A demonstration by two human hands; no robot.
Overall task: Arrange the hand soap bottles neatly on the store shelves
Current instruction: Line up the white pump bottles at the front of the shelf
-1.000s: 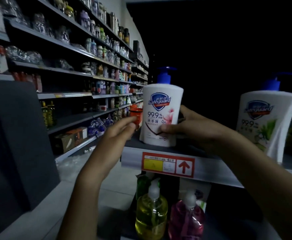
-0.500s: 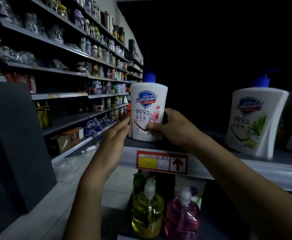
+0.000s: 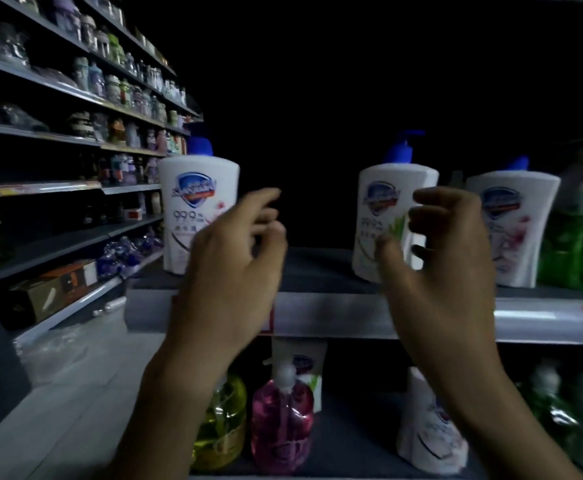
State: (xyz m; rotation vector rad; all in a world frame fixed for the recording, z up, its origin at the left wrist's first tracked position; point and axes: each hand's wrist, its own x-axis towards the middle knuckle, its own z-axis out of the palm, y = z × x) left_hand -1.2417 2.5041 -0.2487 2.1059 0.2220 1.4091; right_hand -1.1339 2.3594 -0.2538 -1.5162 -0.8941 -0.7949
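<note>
Up on the top shelf [image 3: 335, 320] I count three white pump bottles standing upright: left bottle [image 3: 193, 209], middle bottle [image 3: 380, 202] and right bottle [image 3: 522, 216], with one green bottle [image 3: 574, 244] just beside the right one. Down on the lower shelf [image 3: 356, 431] there's one yellow bottle [image 3: 221, 420], one pink bottle [image 3: 279, 420] just beside it, and one leaning bottle [image 3: 425, 427], white, further right. Both grips are up in front of the top shelf, fingers loosely curled, holding nothing. The left grip [image 3: 227, 271] overlaps the left bottle's lower corner and the right grip [image 3: 446, 271] sits in front of the middle bottle; can't tell if either touches. Shelf top is dark with a pale front strip. Store's dim, with grey floor [image 3: 86, 393] down the aisle and long racks [image 3: 58, 140] of small goods on the left.
</note>
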